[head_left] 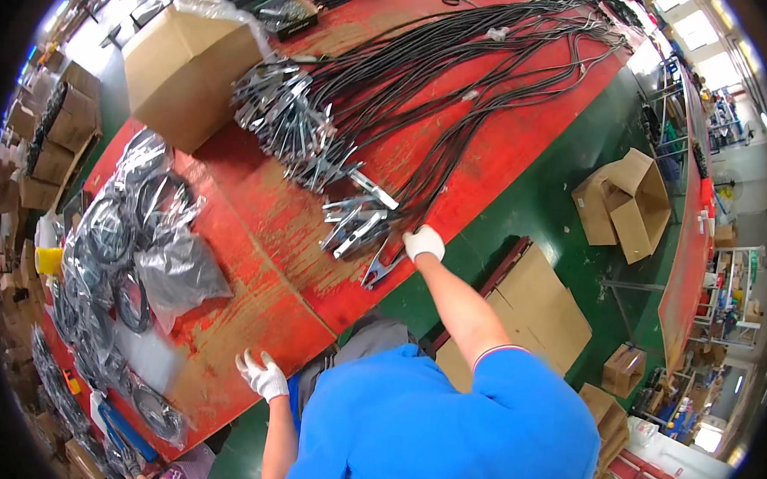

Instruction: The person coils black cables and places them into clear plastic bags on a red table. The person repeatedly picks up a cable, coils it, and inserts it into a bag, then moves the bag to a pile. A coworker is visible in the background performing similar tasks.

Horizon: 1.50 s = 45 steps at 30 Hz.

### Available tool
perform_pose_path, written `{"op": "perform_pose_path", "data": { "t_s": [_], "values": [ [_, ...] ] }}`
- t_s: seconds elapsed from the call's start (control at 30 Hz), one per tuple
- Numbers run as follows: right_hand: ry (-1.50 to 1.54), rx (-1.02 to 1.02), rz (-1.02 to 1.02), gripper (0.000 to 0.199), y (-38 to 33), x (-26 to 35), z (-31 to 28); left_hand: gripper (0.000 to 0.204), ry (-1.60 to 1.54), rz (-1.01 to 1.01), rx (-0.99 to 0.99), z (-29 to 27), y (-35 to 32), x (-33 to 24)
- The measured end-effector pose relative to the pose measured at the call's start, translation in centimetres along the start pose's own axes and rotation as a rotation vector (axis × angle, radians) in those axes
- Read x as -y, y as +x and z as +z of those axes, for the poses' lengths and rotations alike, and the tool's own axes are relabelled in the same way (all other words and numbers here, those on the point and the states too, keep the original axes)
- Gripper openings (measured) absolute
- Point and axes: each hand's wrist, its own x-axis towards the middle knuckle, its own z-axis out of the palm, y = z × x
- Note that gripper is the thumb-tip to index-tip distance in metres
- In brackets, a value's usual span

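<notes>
Head view: the right hand (424, 242), in a white glove, is bent at the table's near edge, and a metal clamp (380, 268) lies just beside it, to its left and slightly nearer the body. That short sideways offset is the relation that matters most. The right hand is much the nearer one; the left hand (264, 377) is well apart, nearer the body, its fingers spread with nothing between them. The right fingers are curled, but their inner side is hidden, so I cannot tell whether they are closed on the clamp, its cable or neither.

The clamp's long axis runs slantwise: one end points toward the right hand, the other away from it, leftward and back toward the body. From the right hand, black cables (382, 77) stretch away across the red table (262, 277), while more clamps (358, 226) lie just to its left and beyond.
</notes>
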Motion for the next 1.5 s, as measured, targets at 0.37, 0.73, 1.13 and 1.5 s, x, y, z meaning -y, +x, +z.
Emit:
{"op": "perform_pose_path", "data": {
  "t_s": [0.37,0.73,1.13,1.5],
  "values": [
    [0.927,0.234,-0.182,0.032,-2.6,-2.4,-7.1,0.039,-0.55,0.738,0.669,-2.1,1.6,-32.9],
    [0.599,0.684,-0.492,0.022,-9.2,-0.9,-5.4,0.046,-0.621,0.507,1.252,0.5,1.4,-38.1],
    [-0.164,0.214,-1.802,0.028,-25.2,15.6,-1.2,0.058,-0.738,0.294,0.796,-9.1,5.3,-9.6],
    [-0.531,0.59,-1.818,0.015,-41.3,22.1,10.0,0.052,-0.966,0.189,0.674,-17.6,2.7,15.7]
  ]
}}
